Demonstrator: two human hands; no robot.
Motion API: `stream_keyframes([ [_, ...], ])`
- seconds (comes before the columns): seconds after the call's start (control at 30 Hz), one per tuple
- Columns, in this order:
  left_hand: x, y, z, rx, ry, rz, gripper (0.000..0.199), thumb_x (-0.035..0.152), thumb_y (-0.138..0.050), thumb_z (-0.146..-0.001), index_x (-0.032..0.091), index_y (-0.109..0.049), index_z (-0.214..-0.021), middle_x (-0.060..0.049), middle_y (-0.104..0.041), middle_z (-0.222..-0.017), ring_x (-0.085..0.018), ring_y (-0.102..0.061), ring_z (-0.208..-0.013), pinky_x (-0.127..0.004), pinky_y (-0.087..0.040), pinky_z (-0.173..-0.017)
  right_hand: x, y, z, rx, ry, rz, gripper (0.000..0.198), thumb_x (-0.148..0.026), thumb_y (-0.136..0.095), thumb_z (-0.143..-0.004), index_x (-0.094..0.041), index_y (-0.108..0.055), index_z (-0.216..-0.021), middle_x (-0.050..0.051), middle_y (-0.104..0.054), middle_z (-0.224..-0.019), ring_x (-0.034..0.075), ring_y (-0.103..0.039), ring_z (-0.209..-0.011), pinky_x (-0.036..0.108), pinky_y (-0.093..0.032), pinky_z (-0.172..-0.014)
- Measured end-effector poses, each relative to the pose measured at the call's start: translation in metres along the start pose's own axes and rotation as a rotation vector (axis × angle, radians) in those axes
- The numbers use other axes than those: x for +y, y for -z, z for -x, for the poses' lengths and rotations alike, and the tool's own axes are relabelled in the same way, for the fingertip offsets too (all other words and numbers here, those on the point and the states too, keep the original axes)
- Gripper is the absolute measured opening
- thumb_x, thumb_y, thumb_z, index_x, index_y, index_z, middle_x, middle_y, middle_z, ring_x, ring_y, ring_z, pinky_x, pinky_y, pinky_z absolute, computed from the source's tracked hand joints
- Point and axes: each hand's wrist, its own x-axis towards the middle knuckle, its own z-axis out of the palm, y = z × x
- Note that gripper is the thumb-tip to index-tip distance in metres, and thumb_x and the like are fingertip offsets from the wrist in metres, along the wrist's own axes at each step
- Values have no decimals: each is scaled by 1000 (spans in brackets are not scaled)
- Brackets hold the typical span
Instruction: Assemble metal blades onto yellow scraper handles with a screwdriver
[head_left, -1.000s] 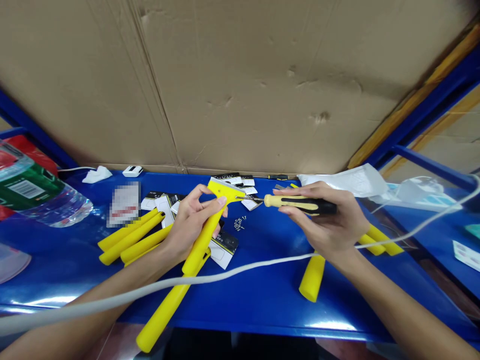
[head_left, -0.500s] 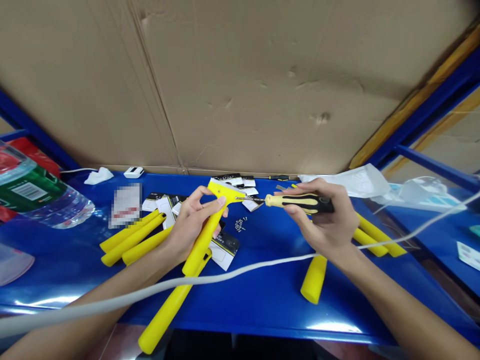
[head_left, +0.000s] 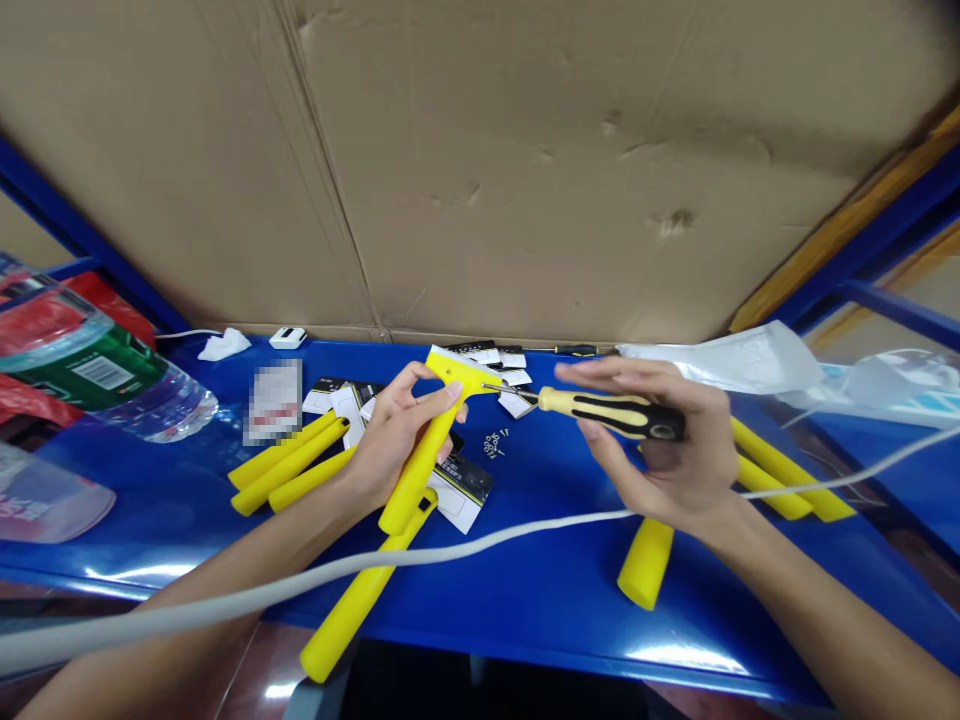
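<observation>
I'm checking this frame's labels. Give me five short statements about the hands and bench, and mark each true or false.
1. The left hand holds a yellow scraper. True.
2. The right hand holds a hammer. False: it holds a screwdriver.
3. The screwdriver tip meets the scraper's head. True.
4. Small screws lie on the blue bench. True.
5. The water bottle stands upright on the right. False: it lies on its side at the left.

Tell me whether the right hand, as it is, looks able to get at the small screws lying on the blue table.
Probably not at once: the right hand is wrapped around the screwdriver. The screws lie uncovered on the blue table, just below the screwdriver's shaft.
</observation>
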Motion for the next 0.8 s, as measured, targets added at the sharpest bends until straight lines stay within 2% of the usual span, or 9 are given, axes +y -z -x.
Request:
stream_keyframes([
  [0.1,1,1,0,-6,-8,6,37,36,-80,-95,27,-45,-104,0,-72,-81,-9,-56,-44,-18,-44,-41,2,-1,2,9,74,45,59,1,-85,-81,-28,-66,-129,6,-81,-108,31,-83,-102,48,-72,-86],
  [0.17,1,1,0,-14,3,0,37,36,-80,-95,27,-45,-104,1,-72,-80,-9,-55,-43,-18,-43,-40,4,-1,3,54,76,91,55,-2,-88,-79,-26,-68,-124,6,-81,-101,30,-83,-95,45,-71,-79],
  [0.27,1,0,1,-20,18,-12,36,37,-79,-96,27,-46,-105,0,-72,-80,-9,-56,-41,-18,-42,-38,5,-2,2,116,-2,40,57,-6,-85,-83,-26,-64,-132,9,-79,-116,32,-82,-104,48,-70,-83],
  [0.37,1,0,1,-18,17,-20,37,38,-79,-96,27,-46,-105,0,-72,-81,-10,-56,-42,-18,-42,-38,2,-2,-1,71,-74,-41,58,-8,-81,-87,-29,-59,-138,12,-73,-135,34,-77,-121,54,-70,-93],
  [0.43,2,0,1,-14,12,-20,37,37,-79,-96,27,-46,-105,1,-72,-81,-9,-56,-42,-18,-43,-39,0,-2,-2,75,-31,5,54,-6,-82,-86,-29,-63,-132,9,-79,-123,33,-80,-112,52,-71,-91],
  [0.57,2,0,1,-6,22,-16,37,37,-79,-95,27,-45,-106,1,-72,-81,-9,-55,-42,-18,-43,-38,1,1,-1,83,32,129,41,-8,-89,-81,-28,-72,-112,3,-82,-94,29,-84,-89,42,-71,-71],
  [0.63,1,-1,1,-12,35,-16,38,38,-80,-95,27,-46,-106,1,-72,-81,-10,-56,-42,-18,-42,-38,1,1,-1,96,-3,104,42,-11,-89,-82,-30,-71,-116,4,-81,-98,30,-83,-91,45,-71,-73],
  [0.73,1,-1,1,-4,39,-2,40,39,-83,-92,27,-48,-106,1,-72,-82,-9,-56,-43,-18,-43,-39,1,0,0,64,-76,6,53,-13,-85,-85,-31,-65,-131,10,-78,-126,35,-79,-115,55,-70,-89],
  [0.8,2,-2,0,15,34,15,40,37,-85,-90,26,-49,-105,1,-72,-83,-8,-56,-45,-18,-44,-40,1,-1,1,56,-78,-14,56,-10,-83,-86,-31,-64,-134,9,-78,-129,35,-78,-118,56,-69,-94],
])
